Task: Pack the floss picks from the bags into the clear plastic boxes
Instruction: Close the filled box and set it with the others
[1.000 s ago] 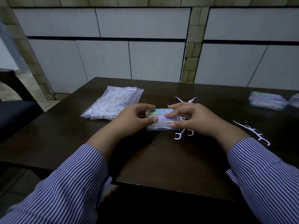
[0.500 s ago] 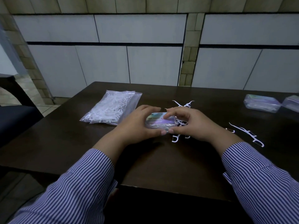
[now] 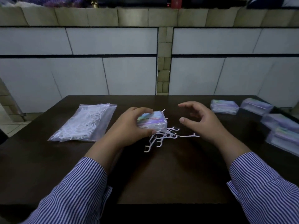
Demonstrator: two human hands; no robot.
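the left hand [image 3: 129, 126] grips a clear plastic box [image 3: 152, 121] — fingers curled over its top edge, thumb under its near edge, the box tilted up off the dark tabletop [image 3: 161, 175]. white floss picks show through its wall and an iridescent label covers its lid. the right hand [image 3: 203, 122] hovers just to the right of the box, apart from it, fingers loosely spread and curved, holding nothing. under and just in front of the held box lies a small heap of loose floss picks [image 3: 161, 138], one stray pick reaching toward the right hand. left of the left hand lies a clear bag [image 3: 85, 122] full of white picks, flat on the tabletop. beyond the right hand, to the far right, sit several closed boxes [image 3: 224, 106] — close together in a row along the tabletop's edge. both wrists come out of striped sleeves [image 3: 77, 188].
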